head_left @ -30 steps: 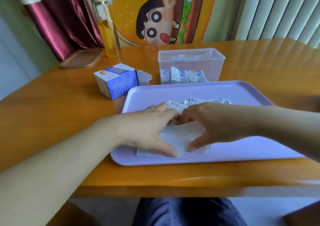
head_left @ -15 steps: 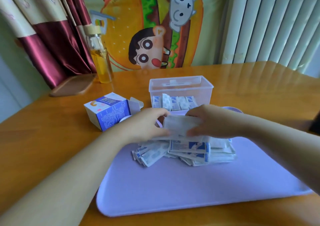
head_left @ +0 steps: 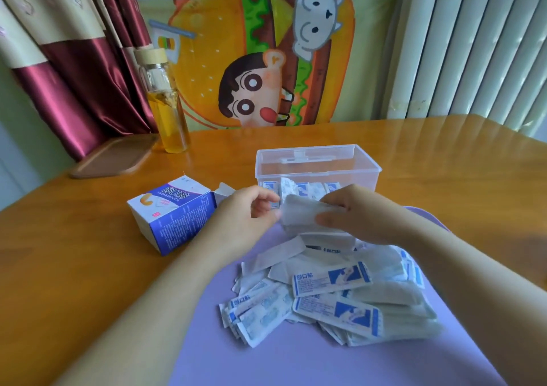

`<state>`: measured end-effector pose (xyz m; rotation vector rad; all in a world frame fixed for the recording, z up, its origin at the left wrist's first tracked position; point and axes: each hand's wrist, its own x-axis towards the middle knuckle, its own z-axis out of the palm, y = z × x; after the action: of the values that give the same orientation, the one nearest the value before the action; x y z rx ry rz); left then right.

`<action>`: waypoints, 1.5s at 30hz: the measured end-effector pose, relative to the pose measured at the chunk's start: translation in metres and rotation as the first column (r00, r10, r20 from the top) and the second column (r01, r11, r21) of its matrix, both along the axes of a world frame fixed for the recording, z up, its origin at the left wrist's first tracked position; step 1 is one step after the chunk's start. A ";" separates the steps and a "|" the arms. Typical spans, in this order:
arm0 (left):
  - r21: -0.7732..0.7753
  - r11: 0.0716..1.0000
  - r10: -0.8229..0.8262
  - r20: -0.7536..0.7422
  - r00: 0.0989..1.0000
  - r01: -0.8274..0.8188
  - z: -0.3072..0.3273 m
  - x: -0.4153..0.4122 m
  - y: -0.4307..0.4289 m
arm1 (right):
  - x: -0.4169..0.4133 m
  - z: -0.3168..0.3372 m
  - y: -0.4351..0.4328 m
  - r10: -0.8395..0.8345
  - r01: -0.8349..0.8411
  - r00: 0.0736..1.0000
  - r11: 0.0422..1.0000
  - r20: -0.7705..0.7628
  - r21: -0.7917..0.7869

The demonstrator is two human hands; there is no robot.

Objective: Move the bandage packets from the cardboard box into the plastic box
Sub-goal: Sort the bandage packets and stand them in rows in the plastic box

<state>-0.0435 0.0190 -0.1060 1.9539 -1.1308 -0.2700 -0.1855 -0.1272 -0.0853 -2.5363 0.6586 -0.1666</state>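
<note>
At 12 o'clock over the tray [head_left: 296, 365], my left hand [head_left: 245, 214] and right hand [head_left: 358, 214] pinch one white bundle [head_left: 300, 217] in their fingers. Loose bandage packets [head_left: 331, 297] lie heaped at its 6 o'clock, plastic box [head_left: 318, 163] at 12, cardboard box [head_left: 174, 217] at 9.

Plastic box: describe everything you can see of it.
The plastic box is clear, rectangular, lidless, with a lipped rim and a moulded tab on its far wall. It stands upright on the wooden table, behind the lilac tray. A row of bandage packets stands inside against its front wall. The left hand and right hand, holding white packets, hide its lower front.
</note>
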 end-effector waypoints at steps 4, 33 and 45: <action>-0.080 0.997 0.022 -0.011 1.000 -0.023 0.003 -0.003 0.001 | 0.003 -0.012 0.004 -0.070 0.068 0.996 0.997 0.055 0.040; -0.302 0.952 -0.298 -0.893 0.337 0.042 0.014 -0.034 0.002 | -0.009 -0.004 0.026 0.032 -0.178 0.803 0.966 0.595 0.187; -0.244 0.963 -0.265 -0.815 0.515 0.110 0.006 -0.039 0.000 | -0.004 -0.009 0.014 -0.175 -0.083 0.886 0.852 0.429 0.518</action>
<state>-0.0820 0.0191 -0.1004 1.2376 -0.6455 -1.0914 -0.1894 -0.1135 -0.0943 -1.8512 0.4866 -0.5193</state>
